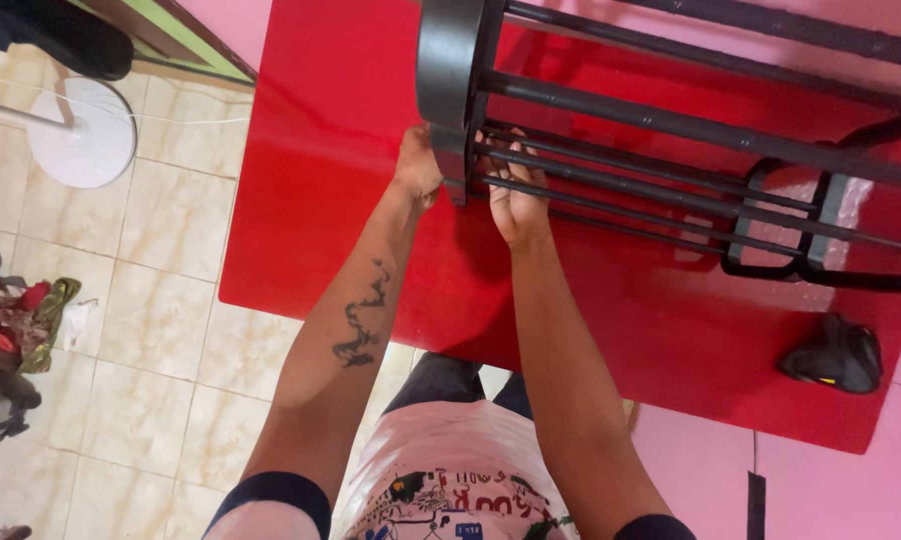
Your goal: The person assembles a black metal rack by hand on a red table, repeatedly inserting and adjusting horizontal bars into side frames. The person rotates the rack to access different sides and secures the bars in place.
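Observation:
A black metal rack (690, 130) with long parallel bars lies on its side on a red table (330, 190). My left hand (417, 163) presses against the outer face of the rack's black end frame (448, 80). My right hand (515, 195) reaches in among the bars just right of that end frame, fingers curled around the lower thin bars. The fingertips of both hands are partly hidden by the frame and bars.
A small black tool-like object (836, 355) lies near the table's right front edge. A white fan base (82, 132) stands on the tiled floor to the left. A pile of clothes (15, 330) sits at the far left. A pink wall (690, 470) borders the table.

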